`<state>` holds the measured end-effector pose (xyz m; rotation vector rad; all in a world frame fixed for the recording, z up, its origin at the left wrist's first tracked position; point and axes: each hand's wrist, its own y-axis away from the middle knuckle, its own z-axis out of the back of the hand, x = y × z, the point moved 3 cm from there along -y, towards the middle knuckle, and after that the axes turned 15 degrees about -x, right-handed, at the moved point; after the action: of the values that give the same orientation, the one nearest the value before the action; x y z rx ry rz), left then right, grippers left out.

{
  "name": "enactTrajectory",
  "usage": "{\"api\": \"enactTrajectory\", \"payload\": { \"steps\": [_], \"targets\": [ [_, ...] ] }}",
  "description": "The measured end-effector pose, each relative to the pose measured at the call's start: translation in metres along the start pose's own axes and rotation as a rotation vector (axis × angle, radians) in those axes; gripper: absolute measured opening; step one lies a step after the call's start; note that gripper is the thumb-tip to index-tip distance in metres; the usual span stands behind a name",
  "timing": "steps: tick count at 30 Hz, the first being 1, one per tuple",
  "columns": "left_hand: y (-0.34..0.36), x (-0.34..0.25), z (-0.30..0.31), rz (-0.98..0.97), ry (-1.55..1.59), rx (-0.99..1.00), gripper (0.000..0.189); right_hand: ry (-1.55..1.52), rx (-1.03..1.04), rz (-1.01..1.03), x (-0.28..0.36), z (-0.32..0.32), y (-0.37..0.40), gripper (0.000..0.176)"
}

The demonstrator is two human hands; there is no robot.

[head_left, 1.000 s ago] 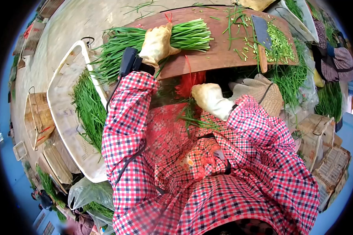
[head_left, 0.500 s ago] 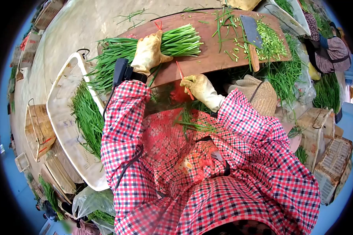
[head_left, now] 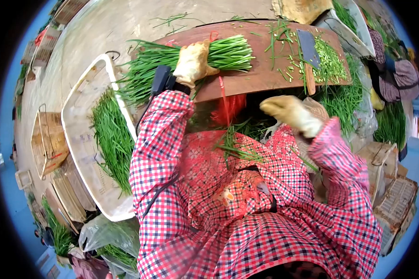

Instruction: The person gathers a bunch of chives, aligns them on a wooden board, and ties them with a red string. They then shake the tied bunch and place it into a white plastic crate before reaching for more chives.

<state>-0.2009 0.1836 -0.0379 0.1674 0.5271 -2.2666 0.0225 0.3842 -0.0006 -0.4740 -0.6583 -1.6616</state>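
My left hand (head_left: 192,62), in a cream glove, is wrapped over a bunch of green stalks (head_left: 230,52) lying on the brown board (head_left: 265,81). A red tie loops up beside that glove, and a red strip (head_left: 223,100) hangs from the board's near edge. My right hand (head_left: 291,113), also gloved, hovers past that edge over the dark gap; its fingers look pressed together, and anything in them is hidden. On the board's right side rests a cleaver (head_left: 308,51) with a wooden handle, next to chopped stalk ends (head_left: 328,60).
A white basket (head_left: 74,139) holding greens stands at the left. Plastic bags (head_left: 97,237) lie below it. More greens (head_left: 342,102) and crates (head_left: 393,200) are at the right. Another person (head_left: 398,79) is at the upper right. A bin (head_left: 347,30) stands behind the board.
My right hand has moved right, away from the red strip it held, which now hangs loose. My left hand stays on the bunch. The whole view has shifted slightly.
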Motion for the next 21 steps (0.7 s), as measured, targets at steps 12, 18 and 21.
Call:
{"api": "enactTrajectory", "payload": {
  "steps": [12, 18, 21],
  "targets": [
    [-0.001, 0.001, -0.019, 0.003, -0.039, 0.03, 0.084, 0.533, -0.399, 0.016, -0.049, 0.15, 0.082, 0.05],
    [0.003, 0.002, -0.026, -0.013, 0.014, -0.073, 0.081, 0.553, -0.307, 0.742, 0.101, 0.026, -0.101, 0.093],
    [0.003, 0.003, -0.038, -0.051, 0.106, -0.197, 0.065, 0.626, -0.066, 0.823, 0.054, -0.021, -0.177, 0.106]
  ]
}}
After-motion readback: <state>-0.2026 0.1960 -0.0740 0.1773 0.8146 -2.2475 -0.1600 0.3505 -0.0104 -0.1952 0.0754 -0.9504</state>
